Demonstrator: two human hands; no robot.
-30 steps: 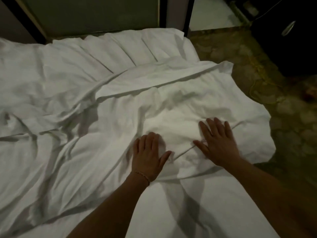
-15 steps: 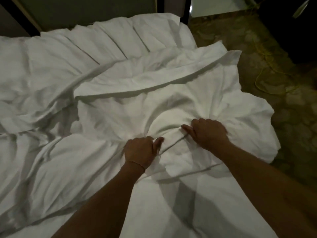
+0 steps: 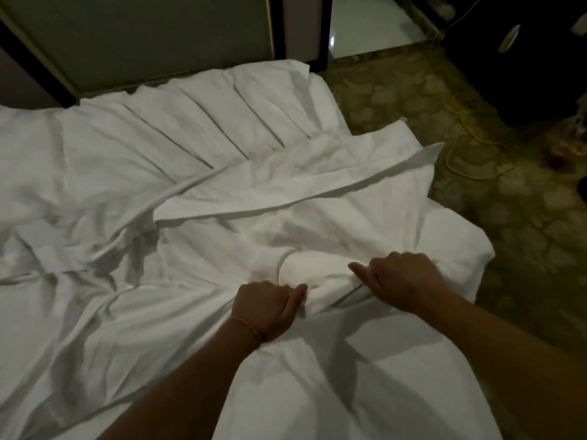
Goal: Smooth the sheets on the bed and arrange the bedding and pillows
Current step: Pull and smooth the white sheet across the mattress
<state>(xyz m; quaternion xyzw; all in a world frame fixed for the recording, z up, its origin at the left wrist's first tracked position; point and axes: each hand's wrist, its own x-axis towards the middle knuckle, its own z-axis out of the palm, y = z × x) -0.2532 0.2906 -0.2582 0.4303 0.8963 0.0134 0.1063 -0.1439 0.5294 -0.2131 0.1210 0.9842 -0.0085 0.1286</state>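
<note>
Could drag the whole white sheet (image 3: pixel 317 217) off the bed's (image 3: pixel 95 173) far corner if pulled hard from here, since the cloth already hangs past the edge toward the patterned floor (image 3: pixel 397 100) on the right. Could also deepen the creases rather than flatten them, with fabric bunched into a ridge between both fists. Might snag the yellow cord (image 3: pixel 460 122) lying on the floor if the hem drops lower.

Left hand (image 3: pixel 265 308): fingers curled tight, thumb pressed forward, gripping a gathered fold of sheet. Right hand (image 3: pixel 403 281): fingers likewise curled closed on a handful of the same sheet, thumb extended toward the left. Hands near each other, not touching. Sheet spread rumpled across the bed, a folded hem band lying diagonally above the hands. No pillows visible.
</note>
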